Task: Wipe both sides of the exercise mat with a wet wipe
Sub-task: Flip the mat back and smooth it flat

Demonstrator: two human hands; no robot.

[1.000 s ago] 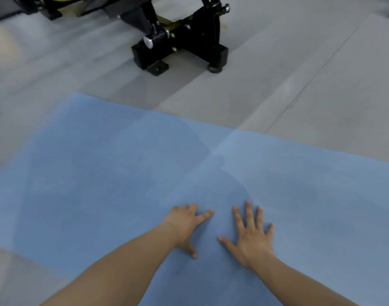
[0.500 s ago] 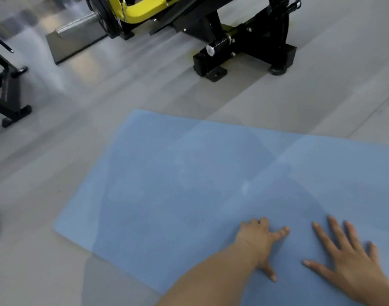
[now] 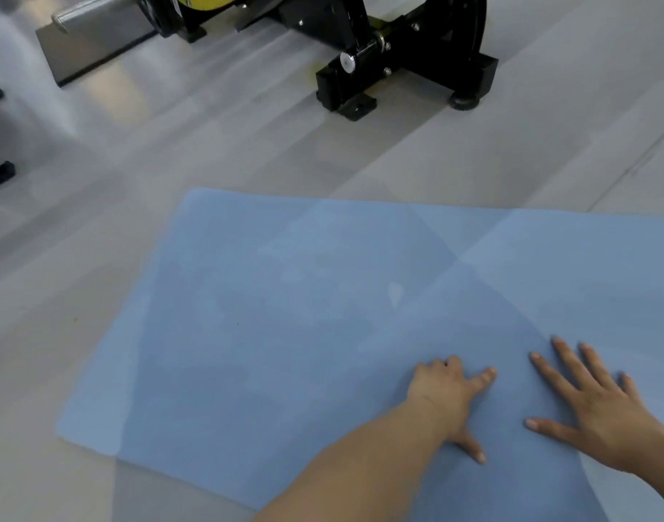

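The flat blue foam exercise mat [image 3: 285, 314] lies on the grey floor [image 3: 97, 239], its left edge free. The left hand [image 3: 449, 393], fingers apparently partly curled, and the flat, spread right hand [image 3: 601, 408] both press its near-right part, grasping nothing. A black machine base [image 3: 409, 65] stands far off.

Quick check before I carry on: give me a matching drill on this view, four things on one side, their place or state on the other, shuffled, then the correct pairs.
Things:
1. exercise mat
2. left hand
3. right hand
4. black machine base

Places or states:
A. on the grey floor beyond the mat's far edge
B. flat on the mat, fingers spread wide, near the right edge of the view
C. blue, spread flat on the floor
D. pressed on the mat, thumb pointing back toward the person

Pairs: 1-C, 2-D, 3-B, 4-A
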